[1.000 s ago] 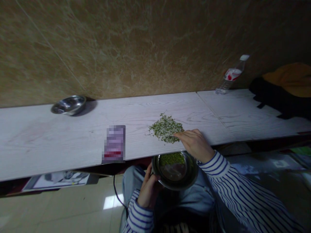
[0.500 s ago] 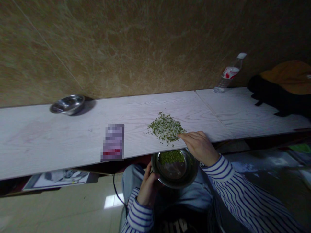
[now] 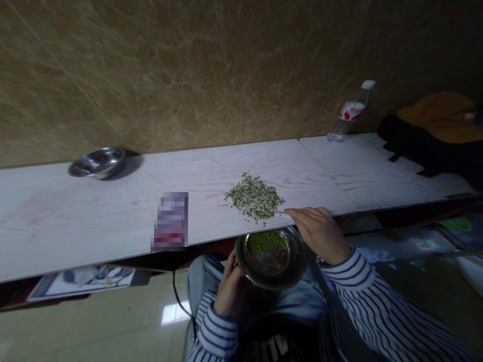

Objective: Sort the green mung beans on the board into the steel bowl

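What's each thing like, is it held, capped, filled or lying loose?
Held metal bowl: partly filled with green grains
Left hand: gripping held metal bowl
Right hand: pinching thin tool
Green-and-white pile: spread loosely on tabletop
Other metal bowl: upright, unheld
Plastic bottle: standing, capped
Purple rectangle: lying flat, pixelated

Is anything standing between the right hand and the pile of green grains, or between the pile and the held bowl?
Nothing visible blocks either: the right hand holds a thin tool at the pile, and only the table edge separates it from the bowl.
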Available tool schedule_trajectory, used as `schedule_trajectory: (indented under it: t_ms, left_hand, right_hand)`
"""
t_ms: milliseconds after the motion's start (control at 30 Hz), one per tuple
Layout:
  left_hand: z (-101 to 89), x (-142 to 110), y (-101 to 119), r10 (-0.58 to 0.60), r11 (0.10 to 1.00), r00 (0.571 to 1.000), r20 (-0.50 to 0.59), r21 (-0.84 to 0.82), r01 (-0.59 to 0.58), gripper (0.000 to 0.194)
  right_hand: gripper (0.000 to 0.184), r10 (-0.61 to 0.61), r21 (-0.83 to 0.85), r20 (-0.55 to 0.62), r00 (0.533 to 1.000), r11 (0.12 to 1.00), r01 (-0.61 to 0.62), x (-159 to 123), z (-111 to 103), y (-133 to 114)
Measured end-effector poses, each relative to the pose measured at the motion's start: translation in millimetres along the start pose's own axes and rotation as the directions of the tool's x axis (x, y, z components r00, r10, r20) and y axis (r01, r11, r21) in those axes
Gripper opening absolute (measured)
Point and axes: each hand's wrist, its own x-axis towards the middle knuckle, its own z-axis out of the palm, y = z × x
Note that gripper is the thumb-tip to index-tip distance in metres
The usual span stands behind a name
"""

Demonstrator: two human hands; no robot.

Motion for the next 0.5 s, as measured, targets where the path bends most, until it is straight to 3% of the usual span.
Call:
schedule_trajectory:
  t_ms: [200, 500]
  left_hand:
    - [3.9, -2.5, 1.9, -0.012, 1.0, 1.0, 0.022, 0.011, 0.011, 0.063]
    - [3.9, -0.7, 0.6, -0.036, 0.999, 0.999, 0.038, 0.015, 0.036, 0.066]
  right_hand:
    - [0.025, 0.062, -0.103, -0.013, 0.998, 0.993, -0.063, -9.6, -1.7, 7.1]
    - [0.028, 0.025, -0.003, 0.019, 1.0, 1.0, -0.025, -19.4, -3.3, -16.3]
